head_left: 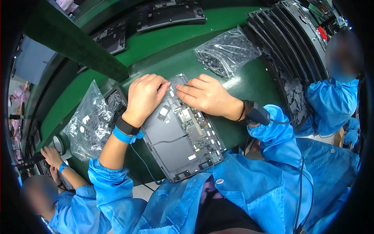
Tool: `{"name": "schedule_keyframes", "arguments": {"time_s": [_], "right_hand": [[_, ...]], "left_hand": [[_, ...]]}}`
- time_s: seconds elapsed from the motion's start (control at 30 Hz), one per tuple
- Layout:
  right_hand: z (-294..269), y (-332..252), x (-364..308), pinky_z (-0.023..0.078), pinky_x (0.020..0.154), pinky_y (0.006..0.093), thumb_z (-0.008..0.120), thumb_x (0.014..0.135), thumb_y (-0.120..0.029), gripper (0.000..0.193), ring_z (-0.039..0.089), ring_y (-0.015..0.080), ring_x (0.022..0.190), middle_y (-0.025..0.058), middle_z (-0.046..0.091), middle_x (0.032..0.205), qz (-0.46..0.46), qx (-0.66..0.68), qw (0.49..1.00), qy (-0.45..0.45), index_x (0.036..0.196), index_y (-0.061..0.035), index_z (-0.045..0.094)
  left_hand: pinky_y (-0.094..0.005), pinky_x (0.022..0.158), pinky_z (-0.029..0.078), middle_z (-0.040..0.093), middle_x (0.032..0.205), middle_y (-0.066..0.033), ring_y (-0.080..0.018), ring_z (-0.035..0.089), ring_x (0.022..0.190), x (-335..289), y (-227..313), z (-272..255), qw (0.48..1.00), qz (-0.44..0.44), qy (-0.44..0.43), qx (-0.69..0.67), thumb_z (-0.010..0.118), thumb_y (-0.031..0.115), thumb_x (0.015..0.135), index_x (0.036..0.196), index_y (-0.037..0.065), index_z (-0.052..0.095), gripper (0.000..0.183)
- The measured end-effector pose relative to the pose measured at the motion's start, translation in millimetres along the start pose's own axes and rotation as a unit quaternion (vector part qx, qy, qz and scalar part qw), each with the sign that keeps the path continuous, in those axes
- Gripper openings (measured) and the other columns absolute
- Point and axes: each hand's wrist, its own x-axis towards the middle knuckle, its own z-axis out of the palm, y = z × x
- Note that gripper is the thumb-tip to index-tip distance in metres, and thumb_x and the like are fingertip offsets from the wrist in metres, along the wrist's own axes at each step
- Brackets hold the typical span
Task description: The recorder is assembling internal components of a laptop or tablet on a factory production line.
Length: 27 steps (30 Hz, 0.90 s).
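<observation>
An opened laptop chassis [165, 134], dark grey with its inside showing, lies tilted on the green bench before me. Its green circuit board [191, 124] runs along the right half. My left hand [145, 95] is at the far edge, thumb and forefinger pinched together; whatever they hold is too small to make out. Across from it, my right hand [204, 94] rests its outstretched fingertips on the same far end, with the thumb hidden. A blue strap [126, 136] and a black band circle my left wrist; a dark device [257, 113] sits on the right one.
Plastic bags of small black parts lie left [89, 124] and far right [228, 52] of the chassis. A stack of dark panels [288, 39] stands at the right. More chassis [171, 17] lie beyond a green post [78, 43]. Co-workers in blue sit on both sides.
</observation>
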Motion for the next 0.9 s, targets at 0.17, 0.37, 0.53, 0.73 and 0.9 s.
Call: {"name": "schedule_keyframes", "arguments": {"time_s": [0.17, 0.37, 0.53, 0.73, 0.9], "right_hand": [[-1, 7, 0, 0.048, 0.07, 0.0296, 0.066, 0.074, -0.014, 0.027, 0.063, 0.0184, 0.088, 0.0078, 0.07, 0.109, -0.018, 0.05, 0.998, 0.013, 0.098, -0.0034, 0.07], [4, 0, -1, 0.053, 0.074, 0.031, 0.066, 0.074, -0.01, 0.03, 0.064, 0.0214, 0.09, 0.0125, 0.069, 0.109, -0.044, 0.007, 0.999, 0.026, 0.101, 0.0014, 0.067], [11, 10, -1, 0.051, 0.076, 0.0304, 0.063, 0.073, -0.011, 0.027, 0.062, 0.0194, 0.089, 0.0128, 0.068, 0.107, -0.073, 0.045, 0.995, 0.051, 0.097, 0.0015, 0.067], [0, 5, 4, 0.049, 0.086, 0.0344, 0.065, 0.073, -0.011, 0.027, 0.06, 0.0242, 0.105, 0.0092, 0.068, 0.112, -0.005, 0.086, 0.996, 0.001, 0.099, -0.0006, 0.069], [-23, -11, 10, 0.036, 0.106, 0.0436, 0.065, 0.071, -0.008, 0.038, 0.052, 0.0305, 0.126, 0.0083, 0.068, 0.118, 0.074, 0.058, 0.989, -0.117, 0.108, -0.0004, 0.071]], "left_hand": [[-0.038, 0.065, 0.049, 0.065, 0.075, -0.0082, -0.0285, 0.062, 0.072, -1, -4, -1, 1.0, 0.009, -0.005, -0.015, 0.072, 0.011, 0.08, 0.081, 0.005, 0.069, 0.007], [-0.0374, 0.069, 0.048, 0.063, 0.079, -0.0086, -0.0286, 0.06, 0.075, -2, -1, 1, 1.0, 0.021, 0.002, -0.02, 0.07, 0.008, 0.081, 0.095, 0.006, 0.069, 0.013], [-0.0373, 0.07, 0.046, 0.054, 0.076, -0.0075, -0.0274, 0.054, 0.075, -2, -3, 1, 0.999, 0.044, -0.029, -0.012, 0.066, 0.003, 0.083, 0.109, 0.008, 0.07, 0.026], [-0.0365, 0.07, 0.044, 0.053, 0.08, -0.0093, -0.027, 0.053, 0.077, -5, -8, 4, 0.995, 0.005, -0.039, -0.094, 0.063, -0.001, 0.084, 0.113, 0.007, 0.069, 0.031], [-0.0362, 0.07, 0.044, 0.052, 0.079, -0.0097, -0.0271, 0.053, 0.077, -4, -4, 6, 0.994, 0.013, -0.036, -0.101, 0.063, -0.002, 0.084, 0.113, 0.007, 0.069, 0.031]]}}
